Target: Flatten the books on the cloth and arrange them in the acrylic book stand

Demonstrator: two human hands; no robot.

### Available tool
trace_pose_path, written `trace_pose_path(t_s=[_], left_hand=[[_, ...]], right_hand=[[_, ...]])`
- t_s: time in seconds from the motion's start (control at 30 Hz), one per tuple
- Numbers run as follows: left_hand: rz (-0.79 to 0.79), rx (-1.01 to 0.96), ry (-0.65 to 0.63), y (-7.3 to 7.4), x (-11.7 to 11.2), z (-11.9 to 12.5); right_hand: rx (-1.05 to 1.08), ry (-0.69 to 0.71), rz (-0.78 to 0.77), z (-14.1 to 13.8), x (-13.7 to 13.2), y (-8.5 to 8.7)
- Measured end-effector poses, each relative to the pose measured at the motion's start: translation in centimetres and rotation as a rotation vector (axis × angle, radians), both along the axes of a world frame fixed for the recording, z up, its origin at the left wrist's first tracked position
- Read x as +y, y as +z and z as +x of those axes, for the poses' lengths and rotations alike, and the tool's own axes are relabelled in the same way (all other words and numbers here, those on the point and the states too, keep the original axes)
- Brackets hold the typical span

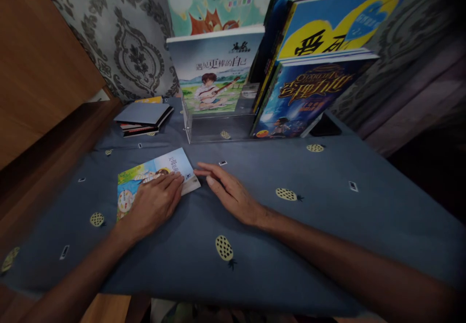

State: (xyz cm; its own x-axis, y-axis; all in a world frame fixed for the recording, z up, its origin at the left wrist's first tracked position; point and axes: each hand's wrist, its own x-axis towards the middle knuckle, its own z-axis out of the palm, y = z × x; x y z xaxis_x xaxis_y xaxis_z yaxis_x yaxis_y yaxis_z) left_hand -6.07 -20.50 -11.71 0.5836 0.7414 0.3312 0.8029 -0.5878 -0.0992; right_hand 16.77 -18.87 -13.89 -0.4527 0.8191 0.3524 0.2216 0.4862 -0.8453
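Observation:
A thin paperback book with a colourful illustrated cover lies at a slant on the blue cloth. My left hand rests palm down across it, fingers extended over the cover, hiding its lower middle part. To the right, my right hand is held on its side at the cloth, fingers outstretched and thumb apart, holding nothing. Its fingertips are close to the book's right edge; whether they touch it I cannot tell.
Behind stands a clear acrylic rack with a book showing a guitar player. Several upright books, including a dark blue one, stand at its right. A small book stack lies back left. A wooden panel borders the left.

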Motion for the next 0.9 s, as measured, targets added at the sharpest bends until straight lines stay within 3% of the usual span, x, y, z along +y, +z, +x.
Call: trace_pose_path(t_s=[0.23,0.43,0.67,0.77,0.9], left_hand=[[0.056,0.035,-0.015,-0.6,-0.2,0.0],[0.092,0.04,-0.026,-1.1,-0.4,0.0],[0.001,-0.011,-0.024,-0.7,-0.5,-0.6],[-0.104,-0.064,0.01,-0.5,0.3,-1.9],[-0.164,-0.035,0.196,-0.7,1.9,-4.5]], right_hand=[[-0.042,-0.006,0.158,0.0,-0.6,0.1],[-0.361,-0.014,0.314,-0.5,-0.8,-0.5],[-0.644,0.052,0.669,-1.3,-1.4,-0.2],[-0.678,0.044,0.688,-1.5,-1.7,-0.2],[-0.709,0.047,0.604,-1.7,-0.6,0.0]])
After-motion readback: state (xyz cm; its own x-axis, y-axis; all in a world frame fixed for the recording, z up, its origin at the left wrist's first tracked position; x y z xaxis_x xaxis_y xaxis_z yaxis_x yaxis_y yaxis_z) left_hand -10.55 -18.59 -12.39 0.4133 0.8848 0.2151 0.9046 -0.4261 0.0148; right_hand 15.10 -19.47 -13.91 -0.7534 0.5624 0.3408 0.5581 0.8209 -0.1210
